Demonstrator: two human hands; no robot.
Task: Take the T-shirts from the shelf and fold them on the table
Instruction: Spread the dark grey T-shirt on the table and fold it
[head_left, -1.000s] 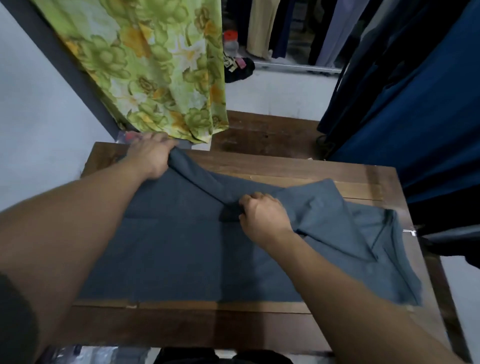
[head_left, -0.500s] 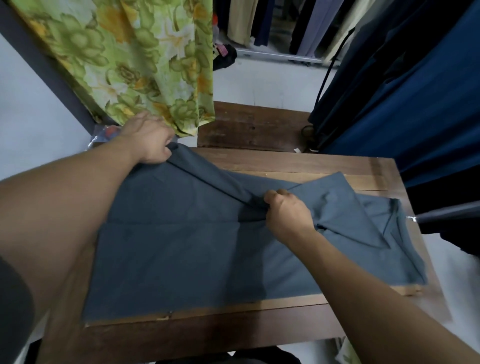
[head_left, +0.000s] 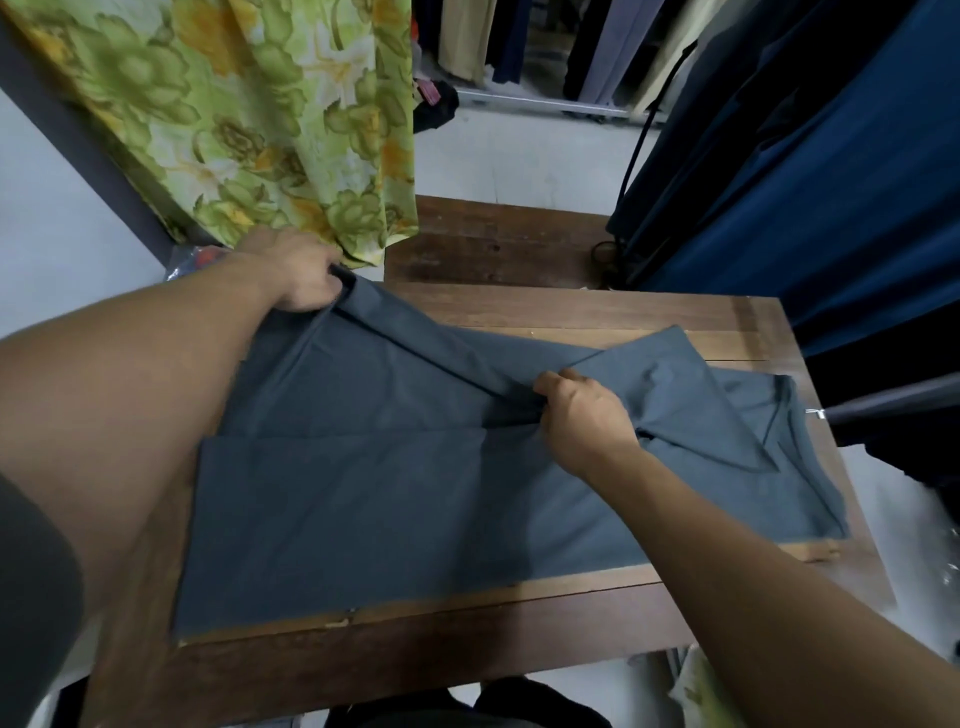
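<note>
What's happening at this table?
A person is folding a grey T-shirt spread across a wooden table. The left hand grips the far edge of the fabric at the table's back corner, while the right hand pinches the same edge near the middle, lifting a fold. The collar end lies to the right.

Pale floor (head_left: 524, 156), floral cloth (head_left: 270, 119) hanging left, dark garments (head_left: 810, 171) right (rack beyond), wooden bench (head_left: 493, 244)

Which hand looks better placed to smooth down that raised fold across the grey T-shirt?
Probably the right hand. It pinches the fold near the middle of the grey T-shirt, over the table. The left hand grips the shirt's far corner and seems to anchor it.
</note>
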